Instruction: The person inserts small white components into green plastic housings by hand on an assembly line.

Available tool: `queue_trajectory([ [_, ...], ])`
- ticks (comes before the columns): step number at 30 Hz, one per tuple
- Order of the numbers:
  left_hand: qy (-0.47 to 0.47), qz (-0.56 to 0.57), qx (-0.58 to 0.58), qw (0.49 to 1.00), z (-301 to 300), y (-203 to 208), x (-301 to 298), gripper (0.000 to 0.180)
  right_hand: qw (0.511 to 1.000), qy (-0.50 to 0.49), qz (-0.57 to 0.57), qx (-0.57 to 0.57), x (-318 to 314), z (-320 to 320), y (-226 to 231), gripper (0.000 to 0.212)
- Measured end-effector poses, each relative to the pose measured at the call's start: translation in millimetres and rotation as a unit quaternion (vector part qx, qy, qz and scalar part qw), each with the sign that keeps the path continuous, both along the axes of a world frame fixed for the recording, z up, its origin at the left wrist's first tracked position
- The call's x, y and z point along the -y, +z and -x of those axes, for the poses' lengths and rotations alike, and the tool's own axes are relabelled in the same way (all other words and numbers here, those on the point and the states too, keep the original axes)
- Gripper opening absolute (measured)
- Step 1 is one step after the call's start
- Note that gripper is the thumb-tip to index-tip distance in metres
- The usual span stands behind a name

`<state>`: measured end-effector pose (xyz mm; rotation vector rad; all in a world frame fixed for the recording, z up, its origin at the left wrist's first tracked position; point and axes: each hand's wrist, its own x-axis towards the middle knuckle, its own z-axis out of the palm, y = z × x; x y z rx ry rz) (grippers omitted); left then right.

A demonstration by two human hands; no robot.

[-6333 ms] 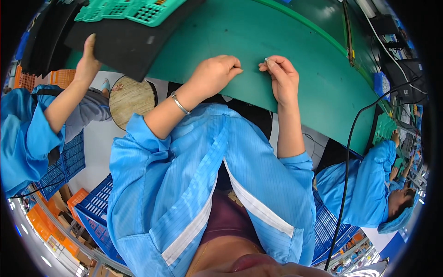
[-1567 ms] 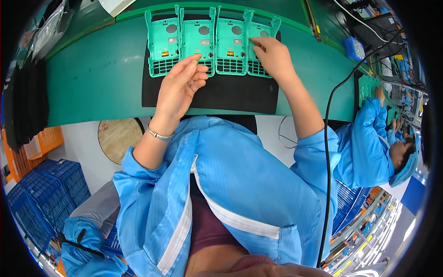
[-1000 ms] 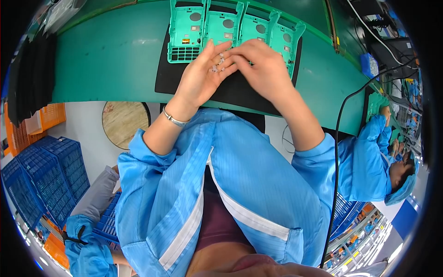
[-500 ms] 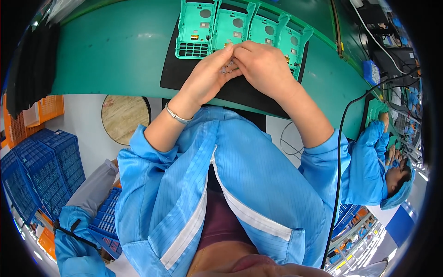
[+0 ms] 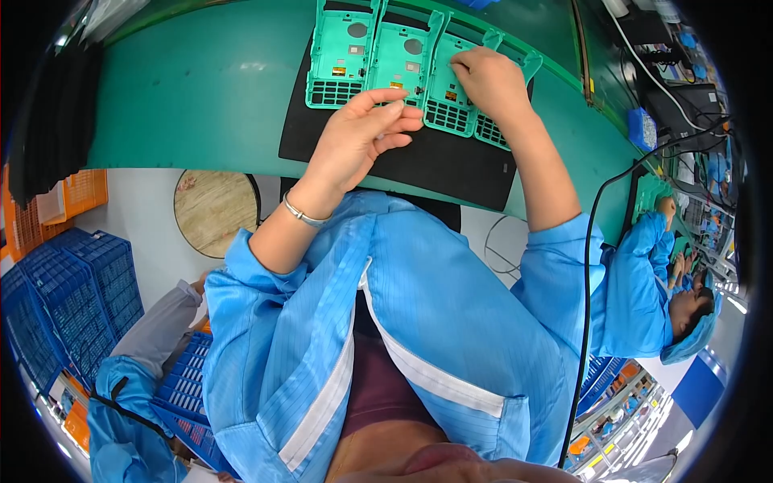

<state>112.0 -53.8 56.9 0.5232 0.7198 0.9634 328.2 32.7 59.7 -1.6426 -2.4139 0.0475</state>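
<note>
Several green plastic housings stand side by side across a black mat, each with a grid of slots at its near end; among them are the leftmost housing (image 5: 338, 60), the second housing (image 5: 400, 55) and the third housing (image 5: 445, 76). My right hand (image 5: 493, 83) is over the third housing, thumb and fingertips pinched together at its inner face. Anything in that pinch is too small to make out. My left hand (image 5: 362, 133) hovers in front of the second housing, palm turned inward and fingers curled toward the thumb. What it holds, if anything, is hidden.
The black mat (image 5: 451, 173) lies on a green work table (image 5: 185, 105). A black cable (image 5: 592, 266) hangs down at my right. Blue crates (image 5: 101, 278) and a round stool (image 5: 216, 211) stand at the left. A co-worker (image 5: 644, 290) sits to the right, another person (image 5: 133, 410) at lower left.
My hands were together over the housings. They have parted: the right one has moved up and right to the third housing, while the left has stayed near the second.
</note>
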Motion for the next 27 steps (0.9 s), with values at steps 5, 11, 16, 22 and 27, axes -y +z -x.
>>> queue_trajectory([
  [5,0.039,0.018,0.008,0.999,14,-12,-1,0.023,0.998,-0.014,-0.054,-0.035,10,1,-4,0.014],
  [11,0.043,-0.013,0.04,0.998,12,-5,0,0.021,0.995,-0.082,-0.003,0.047,8,22,2,0.017],
  [16,0.063,-0.007,0.015,0.998,17,-9,0,0.022,0.993,-0.046,0.0,0.106,-4,18,-1,0.015],
  [22,0.099,-0.001,-0.007,0.995,28,-13,0,0.016,0.914,-0.2,0.276,-0.221,1,24,21,0.021],
  [27,0.119,-0.002,0.014,0.993,30,-14,0,0.014,0.883,-0.208,0.316,-0.276,-3,28,10,0.02],
])
